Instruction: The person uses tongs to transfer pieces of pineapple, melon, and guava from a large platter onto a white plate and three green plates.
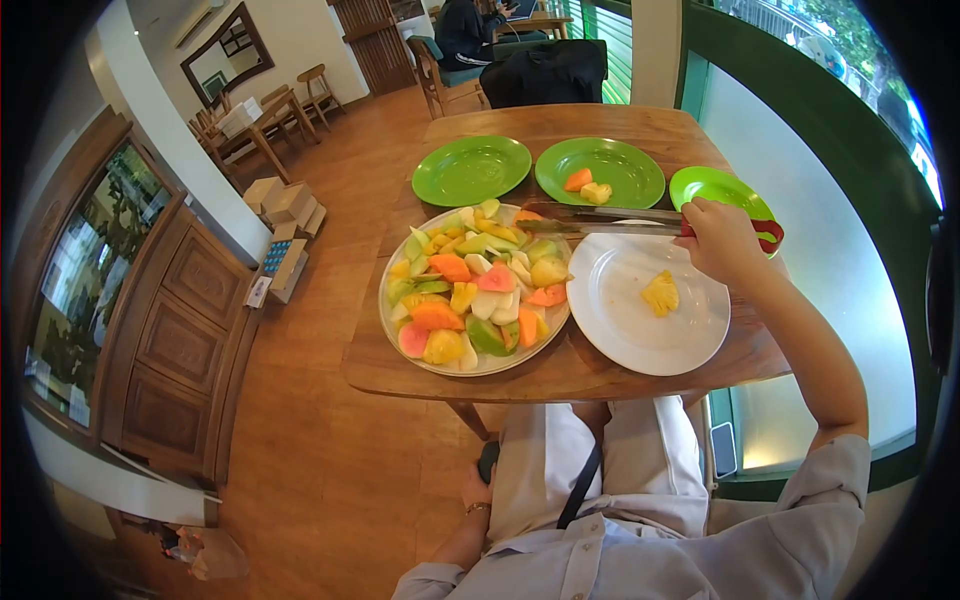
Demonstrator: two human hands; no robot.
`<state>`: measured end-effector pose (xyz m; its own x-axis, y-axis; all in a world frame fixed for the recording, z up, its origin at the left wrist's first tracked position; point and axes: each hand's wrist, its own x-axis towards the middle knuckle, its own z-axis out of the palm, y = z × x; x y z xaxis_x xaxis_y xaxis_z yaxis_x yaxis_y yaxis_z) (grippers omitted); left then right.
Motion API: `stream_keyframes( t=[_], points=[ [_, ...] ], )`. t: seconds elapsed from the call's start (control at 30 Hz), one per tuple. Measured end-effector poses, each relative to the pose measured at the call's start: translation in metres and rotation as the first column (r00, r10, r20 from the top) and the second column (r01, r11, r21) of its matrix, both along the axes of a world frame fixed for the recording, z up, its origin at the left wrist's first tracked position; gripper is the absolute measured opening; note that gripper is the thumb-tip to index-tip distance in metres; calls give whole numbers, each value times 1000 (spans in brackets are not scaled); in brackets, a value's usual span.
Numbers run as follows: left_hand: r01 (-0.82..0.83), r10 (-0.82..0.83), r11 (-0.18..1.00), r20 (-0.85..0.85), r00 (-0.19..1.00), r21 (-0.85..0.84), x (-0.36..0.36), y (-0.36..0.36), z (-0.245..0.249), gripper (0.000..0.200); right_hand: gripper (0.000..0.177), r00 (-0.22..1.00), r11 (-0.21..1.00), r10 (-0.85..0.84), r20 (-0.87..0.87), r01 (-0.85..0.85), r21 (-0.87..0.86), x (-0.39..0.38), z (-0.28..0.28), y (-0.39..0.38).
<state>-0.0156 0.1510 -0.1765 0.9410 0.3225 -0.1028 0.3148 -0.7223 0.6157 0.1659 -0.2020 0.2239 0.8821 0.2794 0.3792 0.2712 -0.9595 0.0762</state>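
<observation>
My right hand (pixel 716 238) is closed around the red handle of a pair of metal tongs (pixel 630 221). Their tips reach left to the upper right edge of a large round plate (pixel 384 318) heaped with cut fruit (pixel 470 285). Orange, pink, green, yellow and pale pieces are mixed in that heap. Below the tongs sits a white plate (pixel 610 335) with one yellow pineapple piece (pixel 660 293) on it. Down beside my left thigh is my left hand (pixel 477 487), its fingers mostly hidden, right at a small dark object (pixel 488 461).
Along the far side of the wooden table (pixel 400 378) stand a green plate (pixel 470 170), a second green plate (pixel 625 160) holding two fruit pieces, and a smaller green plate (pixel 715 184) behind my right hand. A dark bag (pixel 550 75) and a seated person (pixel 468 35) are beyond.
</observation>
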Motion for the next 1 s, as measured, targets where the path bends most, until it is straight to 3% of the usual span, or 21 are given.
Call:
stream_keyframes(
  t=[0.13, 0.2, 0.3, 0.5, 0.63, 0.83, 1.0],
  points=[
    [14, -14, 1000, 31, 999, -3, -2, 4, -10, 48, 19, 996, 998, 42, 79, -38, -41, -3, -3, -1],
    [20, -19, 1000, 35, 999, -17, -3, 3, -8, 48, 14, 986, 989, 73, 151, -52, -140, -1, -5, -1],
    [-6, 6, 1000, -31, 1000, -10, 0, 1, -5, 48, 11, 978, 981, 83, 193, -45, -191, -1, -6, 1],
    [31, -29, 999, 59, 998, -20, -2, 6, -16, 47, 10, 949, 972, 124, 289, -58, -226, -3, -7, 5],
    [7, -7, 1000, 32, 999, -14, 2, 1, -3, 48, 15, 963, 973, 95, 254, -36, -228, -4, -6, 2],
    [3, -3, 1000, 6, 1000, -18, -2, 0, 5, 49, 12, 936, 982, 98, 339, -36, -184, -1, -3, -11],
    [-2, 2, 1000, -1, 1000, -6, -2, 0, 0, 49, 13, 943, 992, -77, 325, 106, -73, 9, -4, -25]
  ],
)
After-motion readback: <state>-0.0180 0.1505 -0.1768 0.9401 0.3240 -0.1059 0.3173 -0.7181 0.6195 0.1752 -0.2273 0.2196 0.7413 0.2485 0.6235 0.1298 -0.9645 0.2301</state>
